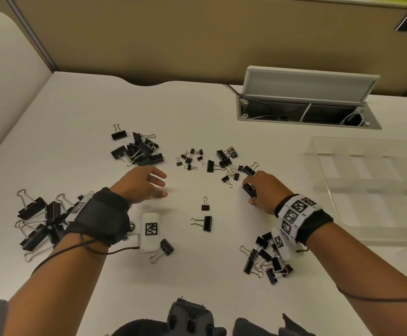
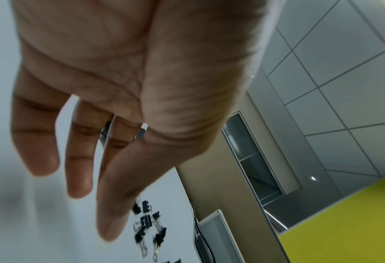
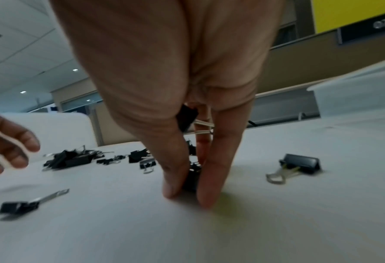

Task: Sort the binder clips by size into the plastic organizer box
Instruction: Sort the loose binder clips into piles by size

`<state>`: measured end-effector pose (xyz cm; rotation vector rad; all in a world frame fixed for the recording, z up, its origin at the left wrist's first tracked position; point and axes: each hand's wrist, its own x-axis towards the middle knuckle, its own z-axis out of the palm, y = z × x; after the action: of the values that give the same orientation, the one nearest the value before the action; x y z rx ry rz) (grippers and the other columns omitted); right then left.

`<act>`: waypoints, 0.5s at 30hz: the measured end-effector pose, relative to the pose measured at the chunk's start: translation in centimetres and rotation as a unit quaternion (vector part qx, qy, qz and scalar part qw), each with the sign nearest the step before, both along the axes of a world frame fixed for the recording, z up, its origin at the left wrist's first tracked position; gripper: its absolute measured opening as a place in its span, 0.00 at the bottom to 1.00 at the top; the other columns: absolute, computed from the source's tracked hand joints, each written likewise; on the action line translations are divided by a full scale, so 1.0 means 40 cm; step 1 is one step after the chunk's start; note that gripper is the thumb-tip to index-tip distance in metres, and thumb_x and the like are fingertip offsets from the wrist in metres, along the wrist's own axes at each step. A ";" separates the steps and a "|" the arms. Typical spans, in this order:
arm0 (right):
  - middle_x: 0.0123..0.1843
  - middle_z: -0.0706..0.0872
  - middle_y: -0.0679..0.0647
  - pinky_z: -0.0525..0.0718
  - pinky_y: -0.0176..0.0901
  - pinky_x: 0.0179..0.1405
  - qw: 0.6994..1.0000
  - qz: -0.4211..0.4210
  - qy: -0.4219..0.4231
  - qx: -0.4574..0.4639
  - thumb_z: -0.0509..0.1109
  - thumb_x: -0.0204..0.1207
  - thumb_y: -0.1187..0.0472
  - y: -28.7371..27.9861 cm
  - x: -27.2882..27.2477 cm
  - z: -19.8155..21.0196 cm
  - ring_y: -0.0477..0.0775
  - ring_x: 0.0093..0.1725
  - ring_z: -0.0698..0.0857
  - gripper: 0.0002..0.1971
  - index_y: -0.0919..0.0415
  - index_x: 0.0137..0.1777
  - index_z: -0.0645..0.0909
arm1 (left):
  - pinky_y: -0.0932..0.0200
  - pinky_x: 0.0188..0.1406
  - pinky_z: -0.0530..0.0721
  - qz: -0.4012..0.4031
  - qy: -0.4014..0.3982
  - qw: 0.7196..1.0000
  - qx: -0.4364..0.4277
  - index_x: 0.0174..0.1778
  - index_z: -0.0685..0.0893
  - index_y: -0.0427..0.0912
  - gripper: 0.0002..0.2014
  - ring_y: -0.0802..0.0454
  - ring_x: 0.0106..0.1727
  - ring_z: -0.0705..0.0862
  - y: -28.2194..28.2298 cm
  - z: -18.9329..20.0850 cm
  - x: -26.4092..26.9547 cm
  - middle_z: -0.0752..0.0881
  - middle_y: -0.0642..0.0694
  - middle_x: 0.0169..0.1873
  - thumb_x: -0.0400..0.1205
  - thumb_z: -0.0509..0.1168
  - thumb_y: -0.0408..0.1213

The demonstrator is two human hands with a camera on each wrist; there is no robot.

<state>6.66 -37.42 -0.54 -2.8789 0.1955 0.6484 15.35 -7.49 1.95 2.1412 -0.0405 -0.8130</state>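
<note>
Black binder clips lie sorted in loose heaps on the white desk: large ones (image 1: pixel 39 219) at the left, a pile (image 1: pixel 139 149) beyond my left hand, tiny ones (image 1: pixel 189 158) in the middle, mixed ones (image 1: pixel 229 163) to their right. My right hand (image 1: pixel 249 192) pinches a black clip (image 3: pixel 192 176) against the desk between thumb and finger; a second clip (image 3: pixel 187 115) sits tucked up in its palm. My left hand (image 1: pixel 161 186) hovers with fingers spread and nothing in it. The clear organizer box (image 1: pixel 367 185) stands at the right with its compartments bare.
Single clips (image 1: pixel 205 204) (image 1: pixel 206 223) lie between my hands, one more (image 1: pixel 164 248) by my left wrist. Another heap (image 1: pixel 265 258) sits under my right wrist. An open cable hatch (image 1: pixel 306 110) is sunk into the desk behind the box. Partition walls bound the far and left edges.
</note>
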 end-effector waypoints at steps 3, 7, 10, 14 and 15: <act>0.63 0.76 0.57 0.77 0.42 0.50 0.999 0.032 -0.007 -0.015 0.67 0.79 0.62 0.031 0.007 0.002 0.57 0.57 0.80 0.19 0.54 0.70 0.74 | 0.44 0.63 0.84 -0.022 -0.001 1.000 0.005 0.56 0.82 0.46 0.18 0.43 0.56 0.86 0.014 -0.001 -0.011 0.87 0.45 0.53 0.72 0.77 0.29; 0.59 0.77 0.56 0.75 0.41 0.45 1.000 0.013 0.006 -0.010 0.72 0.74 0.55 0.059 0.005 0.024 0.56 0.52 0.79 0.19 0.52 0.63 0.75 | 0.48 0.60 0.85 -0.056 0.015 0.998 0.013 0.57 0.83 0.47 0.18 0.45 0.57 0.86 0.034 0.000 -0.029 0.88 0.47 0.54 0.73 0.76 0.29; 0.56 0.79 0.54 0.78 0.42 0.44 0.998 -0.030 -0.029 0.046 0.75 0.70 0.55 0.078 -0.014 0.049 0.54 0.49 0.80 0.18 0.50 0.58 0.77 | 0.47 0.61 0.84 -0.074 -0.009 0.997 0.033 0.55 0.83 0.47 0.18 0.47 0.55 0.86 0.068 0.000 -0.039 0.88 0.49 0.53 0.72 0.76 0.29; 0.52 0.79 0.50 0.87 0.47 0.45 0.984 -0.057 -0.056 0.160 0.78 0.69 0.59 0.150 -0.065 0.083 0.51 0.44 0.83 0.18 0.49 0.57 0.79 | 0.51 0.58 0.83 -0.121 -0.015 0.990 0.065 0.53 0.84 0.50 0.18 0.51 0.52 0.86 0.108 -0.011 -0.075 0.88 0.52 0.51 0.70 0.79 0.33; 0.52 0.79 0.49 0.87 0.46 0.45 0.983 -0.051 -0.049 0.167 0.77 0.69 0.58 0.171 -0.079 0.081 0.51 0.44 0.83 0.18 0.48 0.57 0.78 | 0.55 0.54 0.83 -0.139 -0.012 0.987 0.074 0.53 0.83 0.50 0.19 0.52 0.50 0.86 0.112 -0.016 -0.087 0.88 0.53 0.50 0.69 0.79 0.34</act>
<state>3.52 -30.58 2.70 -2.5511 0.1971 0.4686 11.86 -3.02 1.31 2.3183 -0.3070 -0.9754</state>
